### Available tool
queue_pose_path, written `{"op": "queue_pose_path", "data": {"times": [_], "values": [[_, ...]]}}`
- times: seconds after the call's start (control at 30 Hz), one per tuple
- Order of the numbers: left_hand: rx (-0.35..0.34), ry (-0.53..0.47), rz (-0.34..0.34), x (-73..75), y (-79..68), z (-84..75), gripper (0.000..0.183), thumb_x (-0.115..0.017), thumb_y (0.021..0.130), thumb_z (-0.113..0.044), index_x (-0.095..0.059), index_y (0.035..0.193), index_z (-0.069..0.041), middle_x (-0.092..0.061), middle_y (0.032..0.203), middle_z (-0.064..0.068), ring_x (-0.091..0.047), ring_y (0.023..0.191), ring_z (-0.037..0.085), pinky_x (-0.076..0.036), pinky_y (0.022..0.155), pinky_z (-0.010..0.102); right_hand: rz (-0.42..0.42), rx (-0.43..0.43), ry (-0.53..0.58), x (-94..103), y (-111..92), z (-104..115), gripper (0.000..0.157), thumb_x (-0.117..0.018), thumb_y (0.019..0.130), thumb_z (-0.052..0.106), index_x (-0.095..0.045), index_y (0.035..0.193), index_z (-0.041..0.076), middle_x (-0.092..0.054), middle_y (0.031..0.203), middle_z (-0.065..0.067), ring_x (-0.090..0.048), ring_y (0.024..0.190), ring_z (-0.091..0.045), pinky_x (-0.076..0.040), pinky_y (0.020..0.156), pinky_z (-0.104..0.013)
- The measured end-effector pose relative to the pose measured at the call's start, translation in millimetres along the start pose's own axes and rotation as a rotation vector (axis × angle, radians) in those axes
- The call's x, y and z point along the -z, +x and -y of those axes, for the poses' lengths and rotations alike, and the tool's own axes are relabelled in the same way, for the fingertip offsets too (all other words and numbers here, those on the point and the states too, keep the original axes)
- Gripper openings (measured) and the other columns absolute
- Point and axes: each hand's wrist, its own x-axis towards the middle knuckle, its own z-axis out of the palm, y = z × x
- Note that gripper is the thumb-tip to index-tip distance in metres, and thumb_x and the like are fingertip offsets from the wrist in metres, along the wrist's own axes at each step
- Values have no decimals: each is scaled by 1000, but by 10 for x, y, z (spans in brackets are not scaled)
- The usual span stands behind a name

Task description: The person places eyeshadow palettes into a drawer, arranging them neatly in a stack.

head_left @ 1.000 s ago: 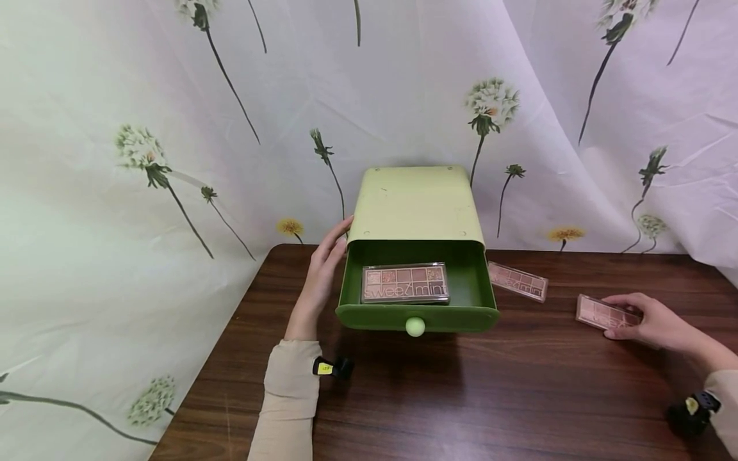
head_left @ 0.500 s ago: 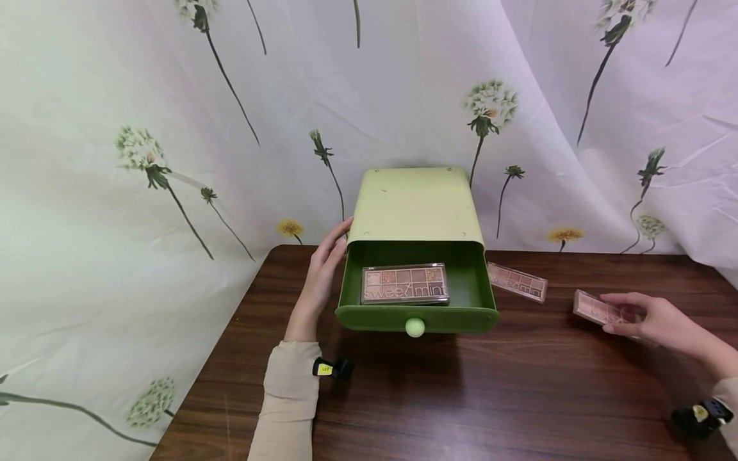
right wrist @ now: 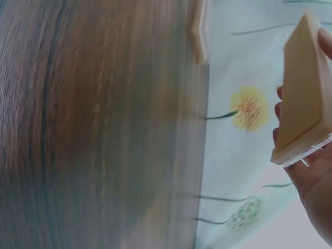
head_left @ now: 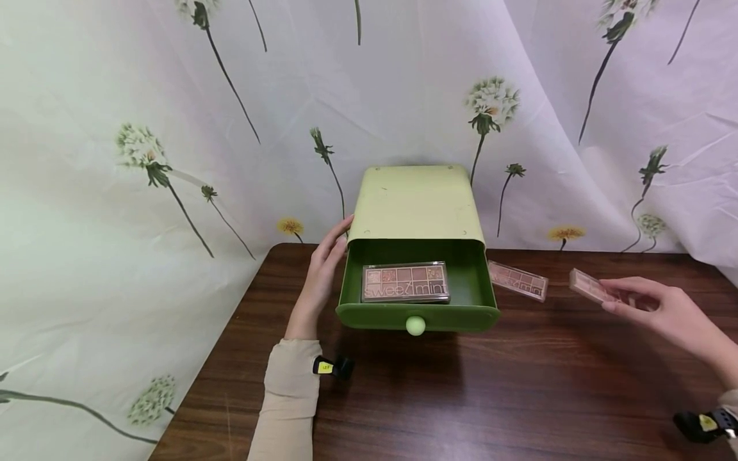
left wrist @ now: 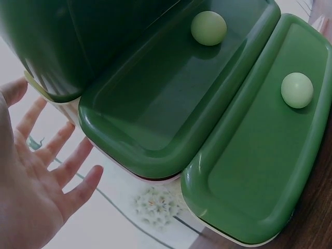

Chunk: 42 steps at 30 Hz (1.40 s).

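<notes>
A small drawer cabinet (head_left: 418,202) with a pale yellow-green shell stands on the table, its top green drawer (head_left: 467,318) pulled out. An eyeshadow palette (head_left: 403,283) lettered "sweet mint" lies inside that drawer. My left hand (head_left: 319,275) rests against the cabinet's left side; in the left wrist view its fingers (left wrist: 78,189) are spread and straight. Off to the right, my right hand (head_left: 663,306) pinches another eyeshadow palette (head_left: 588,286) by its end, tilted above the table. The right wrist view shows its plain beige underside (right wrist: 303,93).
One more palette (head_left: 519,280) lies on the dark wood table (head_left: 519,397), just right of the cabinet. Two lower drawers (left wrist: 166,104) with round knobs are pushed in. A flower-printed cloth (head_left: 403,83) hangs behind the table.
My right hand has lifted its palette off the table and tipped it up, moving it slightly away from me. The left hand and the cabinet have stayed put.
</notes>
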Motion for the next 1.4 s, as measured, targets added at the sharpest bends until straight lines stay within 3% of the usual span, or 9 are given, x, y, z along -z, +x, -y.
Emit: {"op": "queue_pose_path", "data": {"times": [0.1, 0.27, 0.47, 0.7, 0.93, 1.17, 1.4], "values": [[-2, 3, -1, -3, 8, -1, 45, -42, 106, -25, -45, 150, -15, -43, 151, -1, -44, 131, 15, -35, 103, 41, -48, 25, 43, -14, -19, 119, 39, -79, 87, 22, -70, 125, 15, -53, 110, 37, -51, 87, 4, -36, 71, -10], [-2, 4, 0, -3, 16, -1, 45, -42, 106, -25, -45, 150, -16, -43, 150, -1, -45, 130, 16, -36, 103, 41, -131, 94, 105, -49, -30, 334, 38, -81, 84, 10, -72, 121, 14, -59, 112, 31, -50, 97, 8, -33, 78, -6], [3, 1, 3, 1, 17, 7, 45, -41, 107, -23, -44, 151, -15, -42, 151, 0, -43, 131, 17, -35, 104, 42, -210, 220, 190, -97, -1, 522, 46, -81, 74, -11, -73, 116, 4, -64, 112, 22, -53, 103, 4, -34, 84, -6], [0, 4, -3, -5, 12, 2, 45, -42, 106, -26, -45, 150, -17, -43, 150, -1, -44, 129, 16, -35, 103, 42, -200, 270, 271, -92, 8, 771, 47, -77, 74, -18, -72, 117, 0, -68, 116, 11, -56, 102, -2, -40, 81, -8], [5, 3, 2, -15, 4, -15, 46, -42, 106, -25, -44, 151, -15, -42, 151, 0, -46, 128, 17, -35, 103, 42, -191, 408, 319, -134, 38, 1013, 50, -76, 68, -24, -70, 114, -7, -68, 119, -2, -57, 107, -8, -42, 86, -13], [3, 13, 0, -12, 1, -13, 45, -41, 106, -25, -45, 150, -16, -43, 151, -1, -45, 128, 17, -35, 104, 43, -203, 491, 371, -177, 64, 1284, 50, -73, 65, -29, -68, 112, -12, -67, 118, -14, -57, 112, -15, -42, 92, -17], [7, 28, -2, 2, -3, -3, 44, -42, 107, -25, -45, 150, -16, -43, 150, 0, -45, 129, 17, -36, 102, 40, -243, 512, 364, -208, 124, 1498, 49, -76, 64, -24, -71, 110, -8, -67, 118, -14, -57, 112, -15, -42, 92, -17]]}}
